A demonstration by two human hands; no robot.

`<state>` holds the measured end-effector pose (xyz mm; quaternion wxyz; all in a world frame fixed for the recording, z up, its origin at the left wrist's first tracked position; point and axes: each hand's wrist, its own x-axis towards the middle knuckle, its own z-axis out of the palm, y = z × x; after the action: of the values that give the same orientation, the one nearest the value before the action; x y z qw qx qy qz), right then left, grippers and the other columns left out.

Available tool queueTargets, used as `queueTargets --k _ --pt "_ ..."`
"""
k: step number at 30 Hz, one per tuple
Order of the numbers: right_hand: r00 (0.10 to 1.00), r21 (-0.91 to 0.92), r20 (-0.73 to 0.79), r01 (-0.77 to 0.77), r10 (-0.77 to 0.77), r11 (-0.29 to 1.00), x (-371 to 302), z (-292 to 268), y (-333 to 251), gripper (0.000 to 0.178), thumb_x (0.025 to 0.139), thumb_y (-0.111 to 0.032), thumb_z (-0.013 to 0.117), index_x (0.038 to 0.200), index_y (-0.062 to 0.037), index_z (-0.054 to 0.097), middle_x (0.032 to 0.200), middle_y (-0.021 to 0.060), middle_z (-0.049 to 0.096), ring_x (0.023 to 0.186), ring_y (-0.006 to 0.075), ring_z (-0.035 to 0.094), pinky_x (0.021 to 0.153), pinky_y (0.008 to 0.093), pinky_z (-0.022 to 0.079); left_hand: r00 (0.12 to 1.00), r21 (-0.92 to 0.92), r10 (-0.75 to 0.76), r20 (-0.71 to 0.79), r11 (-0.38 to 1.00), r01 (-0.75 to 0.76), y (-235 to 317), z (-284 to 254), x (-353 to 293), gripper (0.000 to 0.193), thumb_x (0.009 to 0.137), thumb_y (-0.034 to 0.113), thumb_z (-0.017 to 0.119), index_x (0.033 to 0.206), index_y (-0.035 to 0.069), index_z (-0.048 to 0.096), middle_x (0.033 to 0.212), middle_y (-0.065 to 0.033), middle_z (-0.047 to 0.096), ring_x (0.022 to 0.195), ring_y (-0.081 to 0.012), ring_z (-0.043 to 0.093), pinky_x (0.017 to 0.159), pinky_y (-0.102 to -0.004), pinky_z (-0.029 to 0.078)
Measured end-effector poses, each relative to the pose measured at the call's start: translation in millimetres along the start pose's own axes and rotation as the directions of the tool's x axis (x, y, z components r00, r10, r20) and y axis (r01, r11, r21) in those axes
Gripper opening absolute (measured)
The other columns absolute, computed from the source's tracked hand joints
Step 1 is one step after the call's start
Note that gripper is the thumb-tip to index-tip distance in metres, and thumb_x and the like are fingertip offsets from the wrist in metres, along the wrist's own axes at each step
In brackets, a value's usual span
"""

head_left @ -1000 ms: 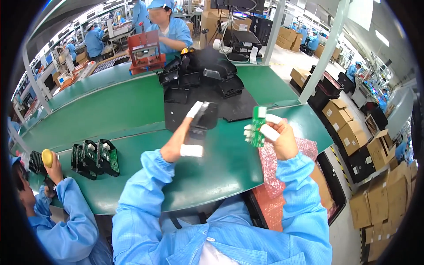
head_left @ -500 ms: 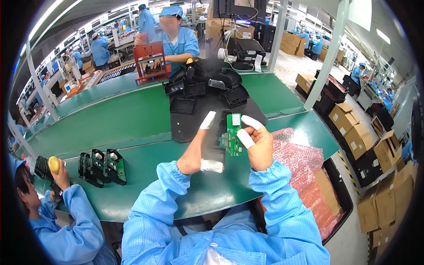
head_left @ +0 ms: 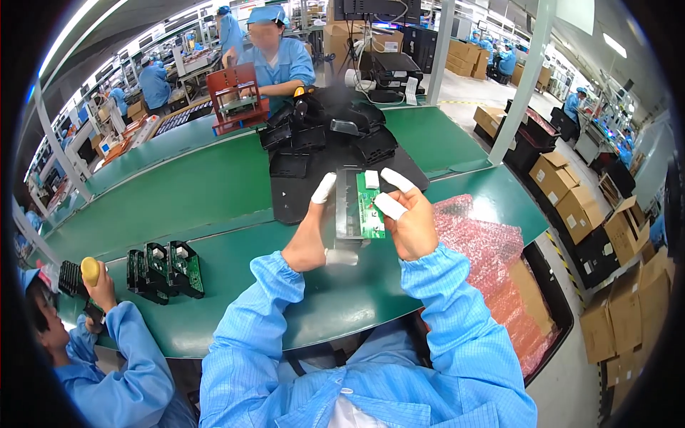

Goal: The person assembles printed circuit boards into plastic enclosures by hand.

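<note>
In front of me, above the bench, my left hand [head_left: 308, 232] has white finger covers and spans a dark, partly see-through plastic housing [head_left: 347, 208], gripping it by its two ends. My right hand [head_left: 414, 225], also with white finger covers, pinches the right edge of a green circuit board [head_left: 372, 217]. A white block-shaped part sits at the board's top end. The board lies along the housing's right side and overlaps it; whether it is seated inside cannot be told.
Black plastic housings [head_left: 308, 137] lie piled on a black mat [head_left: 285, 203]. Several housings with boards [head_left: 164, 271] stand at left, near a co-worker's hand on a yellow-handled tool [head_left: 90, 271]. Pink bubble wrap [head_left: 474, 250] covers the right side. Across the bench, another person stands by a red fixture [head_left: 239, 100].
My left hand and its housing have turned, so the housing's broad side now shows. The board in my right hand has tilted and shifted slightly up and left against it.
</note>
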<state>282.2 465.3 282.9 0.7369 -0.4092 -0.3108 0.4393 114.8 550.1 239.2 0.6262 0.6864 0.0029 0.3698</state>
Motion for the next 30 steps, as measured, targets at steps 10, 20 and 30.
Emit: queueTargets --k 10,20,30 --pt "0.957 -0.21 0.121 0.284 -0.264 0.936 11.7 29.6 27.6 0.053 0.085 0.004 0.063 0.135 0.0001 0.045 0.088 0.0042 0.062 0.077 0.0097 0.061 0.07 0.0233 0.052 0.991 0.234 0.007 -0.132 0.972 0.024 0.0 -4.6 -2.5 0.136 0.056 -0.002 0.087 0.152 0.019 -0.005 0.146 -0.0156 0.034 0.128 -0.0262 0.042 0.102 -0.0424 0.041" --pt "0.377 -0.431 0.819 0.902 -0.433 -0.029 2.4 68.0 84.9 0.056 0.074 -0.016 0.073 0.126 -0.0059 0.056 0.105 0.0132 0.062 0.092 0.0311 0.059 0.081 0.042 0.049 0.765 0.211 0.056 -0.642 0.972 0.106 31.8 -48.2 -60.1 0.07 0.084 0.007 0.066 0.145 -0.003 0.031 0.132 -0.012 0.051 0.113 -0.0188 0.054 0.094 -0.0291 0.045" --pt "0.903 -0.188 0.428 0.124 -0.032 0.974 23.9 71.5 145.0 0.064 0.088 -0.001 0.062 0.144 -0.0007 0.031 0.122 0.0139 0.059 0.109 0.0184 0.059 0.094 0.0309 0.048 0.637 0.116 0.164 -0.753 0.986 -0.116 12.9 -74.1 -78.1 0.066 0.089 0.009 0.065 0.145 0.002 0.032 0.131 -0.0088 0.052 0.113 -0.019 0.056 0.091 -0.0331 0.051"
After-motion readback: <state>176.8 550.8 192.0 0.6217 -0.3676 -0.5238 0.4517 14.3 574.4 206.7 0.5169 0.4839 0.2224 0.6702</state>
